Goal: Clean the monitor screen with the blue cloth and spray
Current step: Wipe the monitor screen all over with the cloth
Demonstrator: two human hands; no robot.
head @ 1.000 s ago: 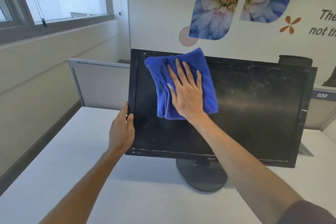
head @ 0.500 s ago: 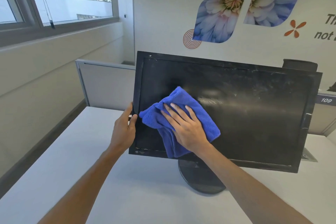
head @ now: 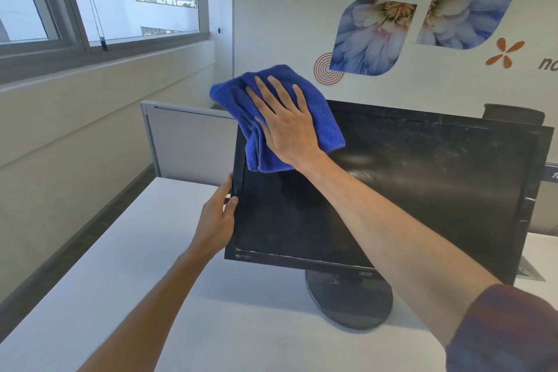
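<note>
A black monitor with a dusty, smeared screen stands on a round base on the white desk. The folded blue cloth lies against the monitor's top left corner and reaches above the top edge. My right hand presses flat on the cloth with fingers spread. My left hand grips the monitor's left bezel about halfway down, thumb on the front. No spray bottle is in view.
A grey partition panel stands behind the desk at left. A dark object rises behind the monitor's top right. A wall with flower prints is at the back, windows at the left.
My right hand has swept the cloth from the screen's lower left up to the top left corner. My left hand has stayed on the left bezel.
</note>
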